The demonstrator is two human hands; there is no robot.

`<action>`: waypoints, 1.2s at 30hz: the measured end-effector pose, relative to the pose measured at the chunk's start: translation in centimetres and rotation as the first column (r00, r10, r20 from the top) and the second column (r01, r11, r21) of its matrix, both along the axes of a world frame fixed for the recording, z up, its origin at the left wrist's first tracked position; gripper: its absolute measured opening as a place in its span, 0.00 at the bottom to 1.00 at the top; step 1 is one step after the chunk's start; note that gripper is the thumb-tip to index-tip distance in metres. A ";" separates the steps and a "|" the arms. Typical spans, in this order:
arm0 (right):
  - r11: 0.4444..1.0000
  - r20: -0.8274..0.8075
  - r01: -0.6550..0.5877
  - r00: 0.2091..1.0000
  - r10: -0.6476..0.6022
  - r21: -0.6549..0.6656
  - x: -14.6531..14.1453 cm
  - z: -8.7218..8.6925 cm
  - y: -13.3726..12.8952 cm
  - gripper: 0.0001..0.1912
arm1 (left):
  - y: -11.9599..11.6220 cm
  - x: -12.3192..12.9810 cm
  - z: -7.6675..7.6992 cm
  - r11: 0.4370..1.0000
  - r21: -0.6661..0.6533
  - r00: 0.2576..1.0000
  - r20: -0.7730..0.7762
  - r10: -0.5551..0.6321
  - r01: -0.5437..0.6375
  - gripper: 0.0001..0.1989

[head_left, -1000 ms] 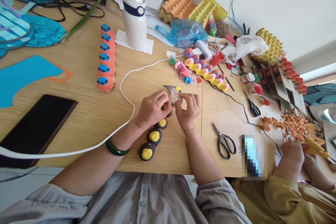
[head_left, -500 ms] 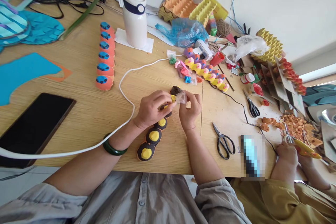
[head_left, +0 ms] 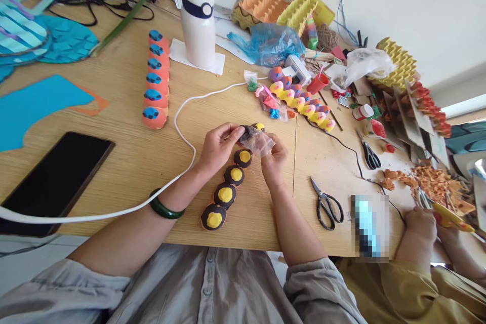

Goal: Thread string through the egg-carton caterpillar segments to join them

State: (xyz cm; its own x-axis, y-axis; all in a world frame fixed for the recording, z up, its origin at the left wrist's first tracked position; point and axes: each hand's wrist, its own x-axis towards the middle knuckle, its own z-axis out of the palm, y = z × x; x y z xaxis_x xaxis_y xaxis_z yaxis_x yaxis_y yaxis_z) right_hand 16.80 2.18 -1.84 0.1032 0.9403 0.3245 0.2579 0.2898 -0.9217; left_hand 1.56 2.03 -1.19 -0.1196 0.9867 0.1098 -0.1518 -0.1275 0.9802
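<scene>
A small clear plastic bag (head_left: 261, 145) with dark clay in it is held between my two hands. My left hand (head_left: 220, 146) pinches the dark end of the bag, thumb against fingers. The bag's clear end is gripped by my right hand (head_left: 274, 158). Below them on the wooden table lies a row of orange cups topped with dark clay and yellow centres (head_left: 225, 194). The bag and my hands partly cover the row's far end, where another yellow centre (head_left: 259, 126) shows.
A white cable (head_left: 178, 131) curves past my left arm. Black scissors (head_left: 326, 203) lie to the right, near another person's hands (head_left: 421, 227). A phone (head_left: 56, 182) is at left, an orange row (head_left: 155, 81) and white bottle (head_left: 197, 25) farther back, decorated rows (head_left: 301, 101) beyond my right hand.
The bag has been spread out between my hands, and its dark clay now shows. My left hand has shifted off the row, uncovering more yellow centres. The view has moved slightly.
</scene>
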 end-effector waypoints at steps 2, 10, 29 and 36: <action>1.000 0.005 -0.011 1.000 0.011 0.016 0.0 0.0 0.0 0.13 | 0.1 -0.1 0.0 1.000 0.004 1.000 0.018 0.017 -0.017 0.23; 0.998 0.059 -0.024 0.998 0.021 0.055 0.4 0.0 0.2 0.13 | -0.1 -0.2 0.1 0.999 0.009 0.998 -0.038 -0.044 0.044 0.23; 0.996 -0.083 0.061 0.995 -0.055 0.063 0.8 0.5 0.7 0.13 | 0.8 -0.5 0.3 0.963 -0.168 0.929 0.342 -0.141 0.208 0.15; 0.902 0.225 0.017 0.966 -0.127 0.432 0.7 1.0 0.3 0.04 | 1.1 -0.4 0.3 0.977 -0.201 0.926 0.377 0.005 0.076 0.15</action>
